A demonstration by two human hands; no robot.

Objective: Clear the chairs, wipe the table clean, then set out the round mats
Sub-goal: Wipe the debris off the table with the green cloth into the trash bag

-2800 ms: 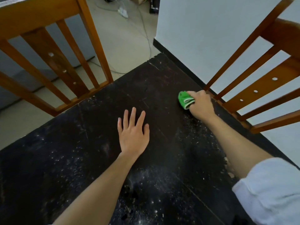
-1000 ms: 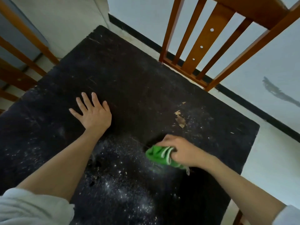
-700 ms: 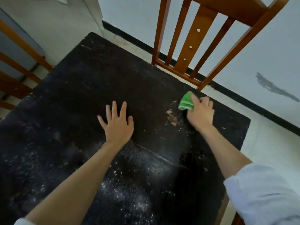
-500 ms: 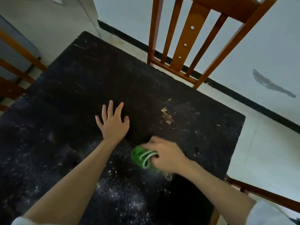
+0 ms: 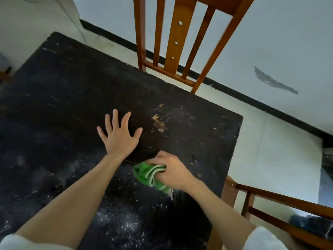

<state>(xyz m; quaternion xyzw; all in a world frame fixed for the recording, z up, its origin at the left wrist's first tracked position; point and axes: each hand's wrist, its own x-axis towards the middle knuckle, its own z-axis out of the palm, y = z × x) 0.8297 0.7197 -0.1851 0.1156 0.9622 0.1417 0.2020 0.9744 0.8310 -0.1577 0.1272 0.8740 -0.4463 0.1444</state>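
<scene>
On the dark tabletop (image 5: 68,91), the left hand (image 5: 119,135) lies flat with all its fingers spread and straight, holding nothing, just left of a patch of chipped finish (image 5: 158,122). To the right of that hand and nearer the person, the right hand (image 5: 172,171) grips one bunched green cloth (image 5: 146,173) pressed to the tabletop, its long axis running from upper left to lower right, with white specks scattered on the surface near it. Two wooden chairs show, one chair back (image 5: 177,40) standing at the tabletop's far edge and a second chair (image 5: 281,212) beside its right edge.
</scene>
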